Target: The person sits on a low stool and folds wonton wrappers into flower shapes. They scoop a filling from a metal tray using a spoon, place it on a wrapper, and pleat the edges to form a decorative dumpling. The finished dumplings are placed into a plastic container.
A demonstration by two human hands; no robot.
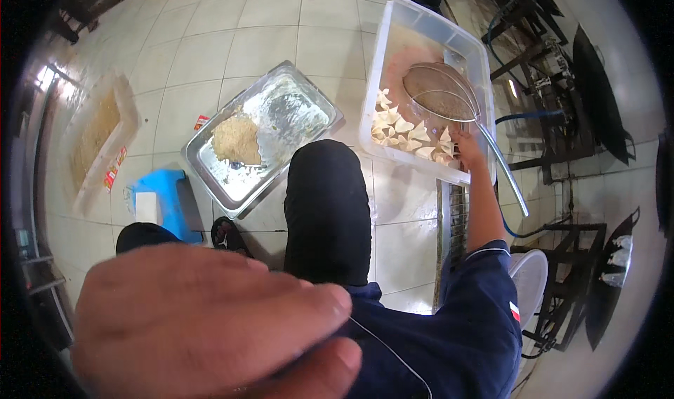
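Note:
My left hand (210, 315) looms large at the lower left, close to the camera. Its fingers are loosely bent, a gap shows between forefinger and thumb, and I see nothing in it; the palm is hidden. On the right, my right hand (469, 149) reaches into a translucent plastic tub (372, 83), its fingers apart beside pale folded dumplings (409, 133). Whether a fingertip touches one is too small to tell. Across the tub's far part rests a round wire-mesh strainer (439, 90), its metal handle sticking out over the right rim.
A metal tray (291, 93) on the tiled floor holds a beige crumbly heap (236, 138). To its left are a blue stool (168, 188) with a white block and a blurred clear bag (98, 139) of tan contents. Dark stands (562, 258) and woks (618, 272) line the right.

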